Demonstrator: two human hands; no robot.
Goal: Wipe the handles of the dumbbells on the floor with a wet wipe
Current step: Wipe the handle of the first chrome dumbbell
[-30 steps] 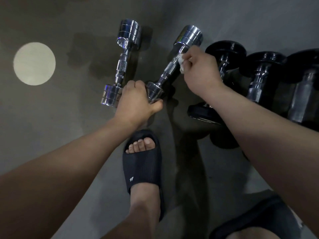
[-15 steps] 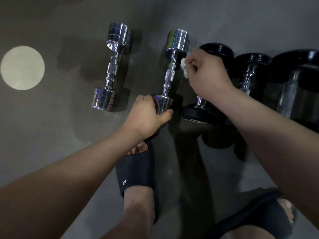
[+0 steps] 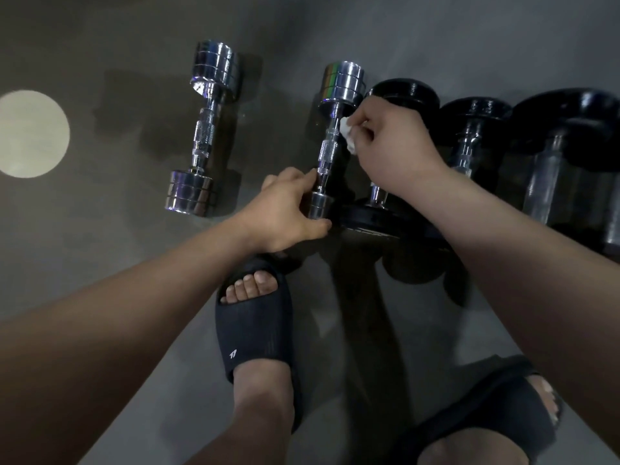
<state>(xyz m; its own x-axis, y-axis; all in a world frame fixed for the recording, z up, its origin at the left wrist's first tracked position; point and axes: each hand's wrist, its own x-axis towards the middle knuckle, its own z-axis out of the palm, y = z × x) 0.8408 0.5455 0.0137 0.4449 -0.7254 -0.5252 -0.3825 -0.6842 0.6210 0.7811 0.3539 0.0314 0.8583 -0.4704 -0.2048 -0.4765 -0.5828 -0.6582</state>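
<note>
Two chrome dumbbells lie on the grey floor. The left chrome dumbbell [image 3: 205,129] lies alone, untouched. My left hand [image 3: 285,209] grips the near head of the right chrome dumbbell [image 3: 330,142], thumb under it and fingers at the handle's lower end. My right hand [image 3: 389,142] pinches a small white wet wipe [image 3: 347,135] against the upper right side of that dumbbell's knurled handle. Most of the wipe is hidden inside my fingers.
Three black dumbbells [image 3: 476,135] stand in a row right of the chrome pair, the nearest partly behind my right hand. A round pale spot [image 3: 30,134] lies on the floor at far left. My feet in dark slides [image 3: 255,330] stand below the dumbbells.
The right chrome dumbbell swung from slanted to nearly parallel with the left one. My left hand shifted along its near head, and the wipe stayed at the upper handle.
</note>
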